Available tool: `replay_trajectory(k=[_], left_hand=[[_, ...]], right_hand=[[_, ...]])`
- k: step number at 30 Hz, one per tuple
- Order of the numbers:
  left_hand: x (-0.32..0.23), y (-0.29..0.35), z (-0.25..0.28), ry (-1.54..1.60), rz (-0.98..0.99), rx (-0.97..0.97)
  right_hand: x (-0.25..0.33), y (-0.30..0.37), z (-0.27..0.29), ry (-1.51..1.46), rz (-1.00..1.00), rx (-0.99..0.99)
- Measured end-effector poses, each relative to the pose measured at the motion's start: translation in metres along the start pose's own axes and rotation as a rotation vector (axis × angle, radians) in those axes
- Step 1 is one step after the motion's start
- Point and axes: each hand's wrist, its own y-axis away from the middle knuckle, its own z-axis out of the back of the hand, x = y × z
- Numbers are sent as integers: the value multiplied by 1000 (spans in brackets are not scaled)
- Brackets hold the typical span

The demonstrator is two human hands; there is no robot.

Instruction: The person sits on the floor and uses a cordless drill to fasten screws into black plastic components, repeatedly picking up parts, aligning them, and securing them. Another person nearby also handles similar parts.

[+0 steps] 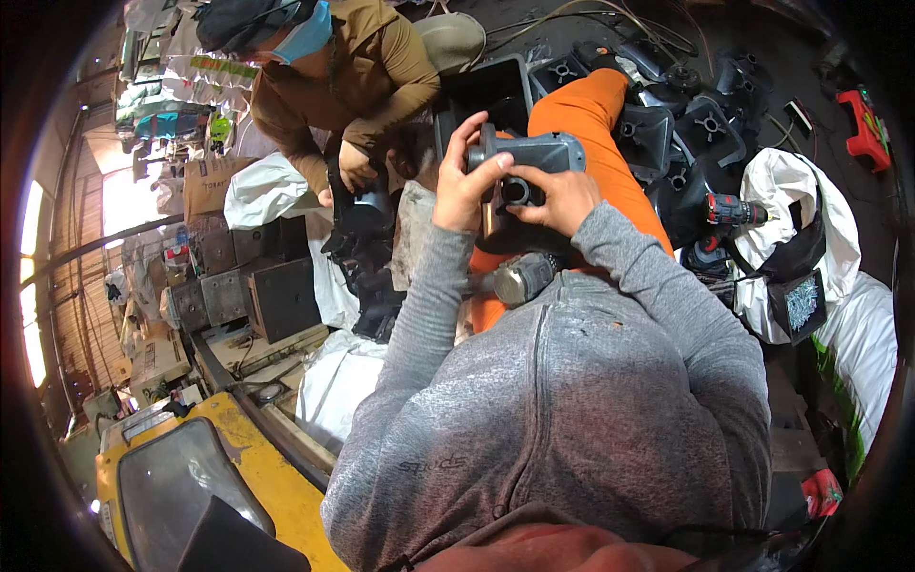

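My left hand is closed round one end of a dark grey moulded plastic housing, thumb on the near side and fingers behind. The housing lies across in front of my chest, above my orange trousers. My right hand curls under it, with thumb and fingers round a short black round tube end. Whether that tube end is joined to the housing, I cannot tell. Below my hands, a grey rounded metal-looking object rests at my lap.
Black funnel-shaped plastic parts lie heaped at the far right. A red and black cordless drill lies beside a white sack and a box of screws. At far left, a person handles black parts beside a black crate.
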Motion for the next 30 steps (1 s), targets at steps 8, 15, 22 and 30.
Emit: replay_trajectory(k=[8,15,22,30], left_hand=[[-5,6,46,-318,-8,94],[28,121,59,-1281,-58,493],[21,118,52,-1058,109,454],[-31,161,96,-81,323,57]], right_hand=[[-5,-13,18,8,113,74],[-12,-10,17,-153,161,-3],[-14,-18,18,-124,132,110],[-11,-51,27,-84,287,97]])
